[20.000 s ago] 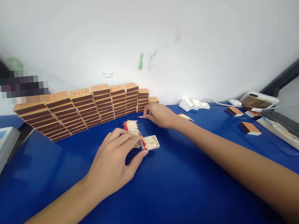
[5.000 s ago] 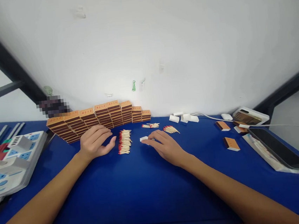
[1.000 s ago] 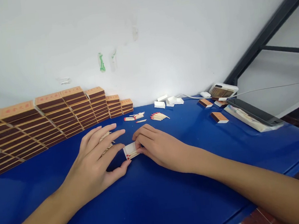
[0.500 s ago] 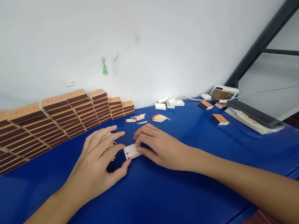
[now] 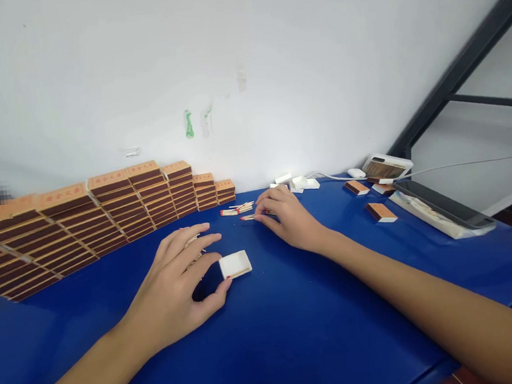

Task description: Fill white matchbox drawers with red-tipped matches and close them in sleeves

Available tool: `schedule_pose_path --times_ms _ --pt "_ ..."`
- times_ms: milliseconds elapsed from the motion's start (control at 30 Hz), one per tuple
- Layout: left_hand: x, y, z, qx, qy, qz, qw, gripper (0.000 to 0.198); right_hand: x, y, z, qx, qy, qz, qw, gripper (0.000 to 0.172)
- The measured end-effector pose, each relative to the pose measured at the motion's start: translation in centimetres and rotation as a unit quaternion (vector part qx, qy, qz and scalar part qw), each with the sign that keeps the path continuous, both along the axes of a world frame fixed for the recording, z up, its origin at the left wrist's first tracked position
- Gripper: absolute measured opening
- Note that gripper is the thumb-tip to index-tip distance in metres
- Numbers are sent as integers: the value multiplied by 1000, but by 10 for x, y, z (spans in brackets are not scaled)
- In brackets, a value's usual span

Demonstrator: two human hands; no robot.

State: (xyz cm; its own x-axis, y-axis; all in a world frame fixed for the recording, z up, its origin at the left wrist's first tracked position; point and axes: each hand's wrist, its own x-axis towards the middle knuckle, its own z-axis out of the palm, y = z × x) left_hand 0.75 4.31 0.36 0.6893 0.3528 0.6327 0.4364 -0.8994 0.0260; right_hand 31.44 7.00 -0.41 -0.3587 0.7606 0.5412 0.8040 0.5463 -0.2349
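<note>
A small white matchbox tray (image 5: 237,261) lies on the blue table with its open side up; a red-headed match (image 5: 237,274) shows along its near wall. My left hand (image 5: 174,284) grips the tray's left end between thumb and index finger, its other fingers spread. Under that hand's palm is a pile of matches (image 5: 195,252), partly hidden. Farther back, my right hand (image 5: 292,218) pinches a single match (image 5: 247,217) with thumb and index finger. That hand covers most of another match pile. Just left of it lies a loose group of matches (image 5: 238,209).
Stacked matchboxes (image 5: 116,199) line the wall at left. White trays (image 5: 298,183) sit against the wall behind my right hand. On the right are several loose matchboxes (image 5: 381,211), a power bank (image 5: 387,167) with a white cable, and a dark phone (image 5: 442,204) on a packet.
My right hand has left the tray and moved back and right to the matches. The left hand stays at the tray's left end. The view has shifted slightly.
</note>
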Motion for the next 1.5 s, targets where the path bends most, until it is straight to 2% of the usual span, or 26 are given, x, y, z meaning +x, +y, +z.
schedule_pose_path --times_ms 100,300,700,1000,1167,1333,1500 --pt "0 0 0 1 3 0 1000 16 -3 4 -5 -23 -24 0 999 8" --pt "0 -1 -1 -1 5 1 1000 17 -5 5 -3 -33 -23 -6 999 2" --pt "-1 0 1 3 11 0 1000 18 -2 9 -5 -38 -26 -10 999 5" --pt "-1 1 0 3 12 -2 1000 19 1 8 -4 -33 -9 22 999 13" --pt "-1 0 0 2 11 0 1000 19 1 7 -5 -32 -2 43 999 11" --pt "0 0 0 1 8 -2 1000 19 -1 7 -4 -43 -4 30 999 6" --pt "1 0 0 6 7 -5 1000 20 -4 8 0 -66 -43 20 997 10"
